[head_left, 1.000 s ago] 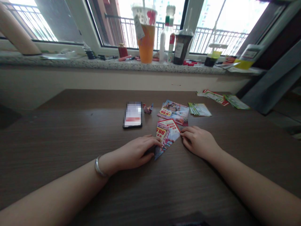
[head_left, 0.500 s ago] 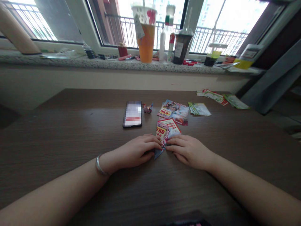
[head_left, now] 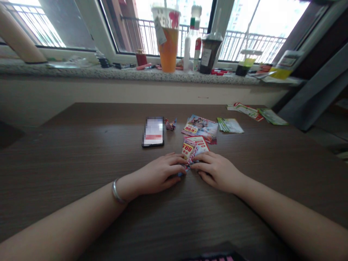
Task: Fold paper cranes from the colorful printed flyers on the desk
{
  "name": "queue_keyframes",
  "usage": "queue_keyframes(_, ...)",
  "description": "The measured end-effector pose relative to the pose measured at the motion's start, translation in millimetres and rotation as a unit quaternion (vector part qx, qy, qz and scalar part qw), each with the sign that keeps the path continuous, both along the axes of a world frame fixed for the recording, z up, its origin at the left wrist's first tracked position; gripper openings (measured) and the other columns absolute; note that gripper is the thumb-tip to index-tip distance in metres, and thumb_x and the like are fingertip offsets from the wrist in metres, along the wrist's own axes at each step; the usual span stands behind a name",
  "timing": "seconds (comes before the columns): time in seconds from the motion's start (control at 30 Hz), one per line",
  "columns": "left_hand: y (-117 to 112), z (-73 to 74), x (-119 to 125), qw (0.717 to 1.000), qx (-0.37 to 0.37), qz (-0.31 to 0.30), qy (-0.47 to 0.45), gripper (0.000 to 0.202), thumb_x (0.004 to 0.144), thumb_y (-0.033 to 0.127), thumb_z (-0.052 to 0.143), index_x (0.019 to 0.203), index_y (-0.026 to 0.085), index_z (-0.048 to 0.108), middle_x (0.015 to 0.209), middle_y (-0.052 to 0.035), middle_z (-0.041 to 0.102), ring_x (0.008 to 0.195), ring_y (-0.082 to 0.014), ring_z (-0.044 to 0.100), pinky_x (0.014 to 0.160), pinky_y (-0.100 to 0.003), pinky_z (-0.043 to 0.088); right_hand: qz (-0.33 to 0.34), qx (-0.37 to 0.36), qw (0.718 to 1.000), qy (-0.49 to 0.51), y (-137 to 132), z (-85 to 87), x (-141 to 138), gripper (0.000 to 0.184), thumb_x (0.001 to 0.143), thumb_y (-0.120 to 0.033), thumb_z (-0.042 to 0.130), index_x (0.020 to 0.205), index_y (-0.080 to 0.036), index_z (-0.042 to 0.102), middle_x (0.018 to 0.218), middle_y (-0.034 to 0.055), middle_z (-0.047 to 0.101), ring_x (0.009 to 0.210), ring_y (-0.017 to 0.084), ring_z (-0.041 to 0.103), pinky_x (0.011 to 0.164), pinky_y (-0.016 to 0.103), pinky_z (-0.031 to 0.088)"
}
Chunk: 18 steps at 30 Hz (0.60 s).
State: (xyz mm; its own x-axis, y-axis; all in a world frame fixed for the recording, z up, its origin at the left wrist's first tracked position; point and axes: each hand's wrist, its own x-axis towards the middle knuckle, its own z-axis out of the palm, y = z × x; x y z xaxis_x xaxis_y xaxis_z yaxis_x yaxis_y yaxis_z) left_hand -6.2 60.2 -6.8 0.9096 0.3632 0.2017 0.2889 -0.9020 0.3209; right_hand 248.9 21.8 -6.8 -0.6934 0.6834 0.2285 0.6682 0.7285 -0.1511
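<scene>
A folded colourful leaflet (head_left: 193, 148) lies on the dark wooden table (head_left: 81, 152) in front of me. My left hand (head_left: 157, 175) presses on its left part, fingers curled down on the paper. My right hand (head_left: 216, 170) presses its right part, fingertips meeting the left hand's over the fold. Most of the leaflet's lower half is hidden under both hands. A silver bangle (head_left: 116, 191) circles my left wrist.
A phone (head_left: 153, 131) lies screen-up beyond my left hand, a small folded paper piece (head_left: 170, 125) beside it. More leaflets (head_left: 201, 128) and a green stack (head_left: 230, 125) lie further back, others (head_left: 254, 111) at far right. Drink cups (head_left: 168, 38) and bottles (head_left: 192, 40) stand on the windowsill.
My right hand has slid left over the leaflet to meet the left hand, folding the paper's right part inward. The left hand has stayed in place.
</scene>
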Motion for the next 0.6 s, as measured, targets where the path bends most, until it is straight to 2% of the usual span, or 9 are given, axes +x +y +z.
queue_keyframes(0.13, -3.5, 2.6, -0.2, 1.000, 0.019, -0.002, -0.005, 0.025, 0.092, 0.022, 0.051, 0.116, 0.022, 0.059, 0.136, -0.0069, 0.053, 0.130, -0.0254, 0.043, 0.109, -0.050, 0.035, -0.002, 0.004, 1.000, -0.003, -0.7, 0.5, -0.2, 0.029, 0.090, -0.021, 0.050, 0.115, -0.024, 0.064, 0.118, 0.0084, 0.061, 0.109, 0.023, 0.054, 0.092, 0.041, 0.048)
queue_keyframes(0.37, -8.0, 14.7, -6.0, 1.000, 0.004, -0.004, 0.007, 0.020, 0.092, 0.023, 0.050, 0.105, 0.022, 0.064, 0.114, -0.0069, 0.063, 0.114, -0.0230, 0.055, 0.097, -0.040, 0.047, -0.003, 0.001, 1.000, -0.014, -2.3, 3.1, -0.9, 0.029, 0.090, -0.021, 0.049, 0.115, -0.023, 0.064, 0.118, 0.0078, 0.061, 0.108, 0.023, 0.053, 0.091, 0.040, 0.048)
queue_keyframes(0.5, -6.0, 14.2, -9.2, 1.000, -0.014, -0.013, -0.021, 0.020, 0.092, 0.021, 0.049, 0.103, 0.023, 0.065, 0.114, -0.0062, 0.063, 0.121, -0.0229, 0.052, 0.102, -0.040, 0.045, -0.007, 0.009, 1.000, -0.020, -3.9, 3.7, -2.5, 0.029, 0.090, -0.020, 0.048, 0.114, -0.022, 0.064, 0.118, 0.0079, 0.061, 0.107, 0.023, 0.053, 0.091, 0.040, 0.048)
queue_keyframes(0.6, -5.0, 11.5, -9.3, 0.999, -0.020, -0.011, -0.032, 0.019, 0.092, 0.018, 0.050, 0.102, 0.022, 0.065, 0.114, -0.0060, 0.063, 0.124, -0.0227, 0.050, 0.103, -0.038, 0.045, 0.019, 0.030, 0.999, -0.032, -6.2, 3.6, -5.6, 0.031, 0.090, -0.019, 0.048, 0.118, -0.021, 0.062, 0.121, 0.0088, 0.060, 0.107, 0.024, 0.053, 0.092, 0.040, 0.047)
